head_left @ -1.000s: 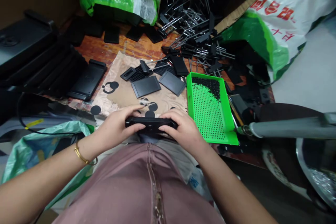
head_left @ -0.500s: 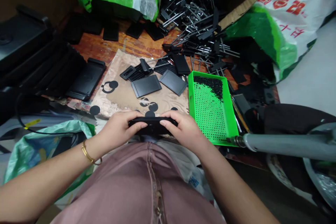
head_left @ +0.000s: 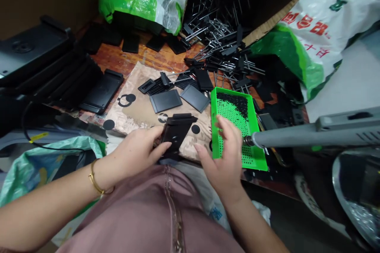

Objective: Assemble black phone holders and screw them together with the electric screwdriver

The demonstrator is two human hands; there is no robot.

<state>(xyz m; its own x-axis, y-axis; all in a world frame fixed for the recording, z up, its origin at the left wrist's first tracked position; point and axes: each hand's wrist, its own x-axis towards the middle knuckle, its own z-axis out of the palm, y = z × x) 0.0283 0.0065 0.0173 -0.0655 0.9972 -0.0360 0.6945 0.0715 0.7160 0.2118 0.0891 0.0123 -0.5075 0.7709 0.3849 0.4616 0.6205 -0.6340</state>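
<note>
Fingers of the left hand [head_left: 137, 151] clamped a black holder [head_left: 175, 133] over the paper sheet [head_left: 139, 116], while the right hand's [head_left: 223, 162] fingers hung apart above the green tray [head_left: 229, 95] of black bits [head_left: 233, 103]; the holder looked mid-handling, seemingly calling for a pick from the tray.

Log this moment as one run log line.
left hand: grips black plastic plate | right hand: open above green perforated tray | tray contents: small black pieces at far end
</note>
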